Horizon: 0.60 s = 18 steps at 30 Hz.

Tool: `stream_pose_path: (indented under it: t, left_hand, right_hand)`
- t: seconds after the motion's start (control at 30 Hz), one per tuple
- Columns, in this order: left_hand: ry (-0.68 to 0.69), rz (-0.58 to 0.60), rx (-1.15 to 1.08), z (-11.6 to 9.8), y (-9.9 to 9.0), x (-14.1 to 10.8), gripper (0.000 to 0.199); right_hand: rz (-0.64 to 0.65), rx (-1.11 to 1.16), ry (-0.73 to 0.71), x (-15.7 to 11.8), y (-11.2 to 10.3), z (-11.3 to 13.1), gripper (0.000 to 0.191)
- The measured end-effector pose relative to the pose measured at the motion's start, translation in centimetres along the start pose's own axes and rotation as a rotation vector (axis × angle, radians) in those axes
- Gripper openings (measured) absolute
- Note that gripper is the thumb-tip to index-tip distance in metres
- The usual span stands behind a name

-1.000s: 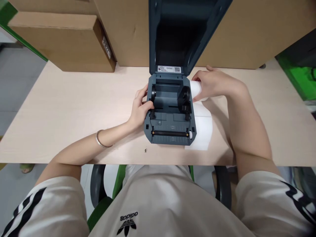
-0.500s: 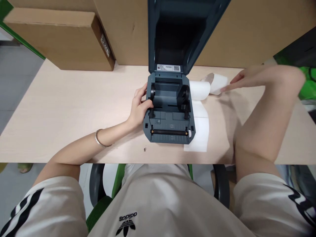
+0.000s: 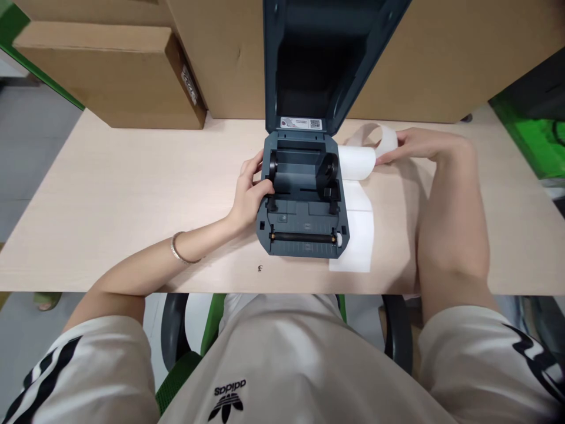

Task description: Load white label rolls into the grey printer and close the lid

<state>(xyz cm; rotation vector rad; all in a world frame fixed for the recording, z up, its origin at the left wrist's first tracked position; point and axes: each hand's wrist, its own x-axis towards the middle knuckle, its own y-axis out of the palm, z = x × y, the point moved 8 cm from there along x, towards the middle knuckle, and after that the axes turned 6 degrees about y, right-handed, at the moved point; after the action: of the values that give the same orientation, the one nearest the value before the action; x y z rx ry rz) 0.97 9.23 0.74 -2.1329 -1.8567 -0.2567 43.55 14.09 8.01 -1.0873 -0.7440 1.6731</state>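
Observation:
A dark grey-blue label printer [image 3: 291, 209] stands on the table with its lid [image 3: 271, 76] raised. Its roll bay lies bare between two black holders, and a black roller [image 3: 304, 237] crosses the front. My left hand [image 3: 247, 191] is closed around the printer's left wall, thumb over the rim. Right of the printer lies a white label roll [image 3: 359, 162], partly hidden behind it. From the roll's far side a label strip [image 3: 388, 140] curls up in a loop, and my right hand [image 3: 410, 144] pinches it near the roll's end.
A flat white length of labels [image 3: 357, 235] lies at the printer's front right. A cardboard box [image 3: 106, 82] stands at the back left, against larger cardboard [image 3: 428, 70] along the rear. The table [image 3: 110, 188] ends close to my body; a green bag [image 3: 525, 141] is at the right.
My right hand has moved left with the label strip, closer to the roll, and the strip now bends into a rounder loop. The left hand and the printer have stayed put.

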Motion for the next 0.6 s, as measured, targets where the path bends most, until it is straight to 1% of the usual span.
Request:
stream_pose_path:
  t: [0.07,0.1,0.13,0.17,0.2,0.23,0.27,0.33,0.43,0.47,0.53,0.6]
  left_hand:
    - [0.007,0.003,0.000,0.0,0.0,0.0,0.088]
    - [0.009,0.000,0.000,0.1,0.0,0.0,0.088]
    - [0.011,-0.001,-0.001,0.1,0.0,0.0,0.087]
    - [0.014,-0.001,-0.001,0.2,0.0,0.0,0.086]
    - [0.017,0.003,-0.002,0.3,0.0,0.0,0.085]
    - [0.021,0.008,-0.002,0.3,0.0,0.1,0.085]
    - [0.027,0.013,-0.003,0.4,0.0,0.1,0.085]
    - [0.031,0.028,-0.004,0.5,0.1,0.1,0.086]
    - [0.009,0.030,-0.009,0.8,0.1,0.1,0.088]
    - [-0.008,0.022,-0.013,1.0,0.0,0.0,0.089]
    - [-0.037,0.005,-0.018,1.1,-0.1,-0.1,0.092]
    - [-0.044,0.012,-0.009,1.0,0.0,-0.1,0.094]
  right_hand:
    - [-0.015,0.134,0.069,-1.5,-1.4,0.1,0.025]
    - [-0.057,0.239,0.105,-2.4,-2.4,0.3,0.028]
    - [-0.121,0.342,0.121,-3.3,-3.4,0.9,0.036]
    - [-0.187,0.438,0.104,-4.2,-4.4,1.9,0.048]
    - [-0.246,0.512,0.052,-5.0,-5.1,3.4,0.060]
    - [-0.271,0.552,-0.026,-5.7,-5.3,5.3,0.069]
    - [-0.282,0.583,-0.133,-6.4,-5.2,7.6,0.075]
    - [-0.273,0.596,-0.278,-7.1,-3.7,11.8,0.076]
    - [-0.238,0.494,-0.372,-6.7,0.2,16.7,0.065]
    - [-0.228,0.420,-0.406,-6.3,1.7,18.0,0.061]
    - [-0.229,0.181,-0.476,-5.4,4.3,19.9,0.057]
    - [-0.230,-0.086,-0.510,-4.7,6.6,20.6,0.053]
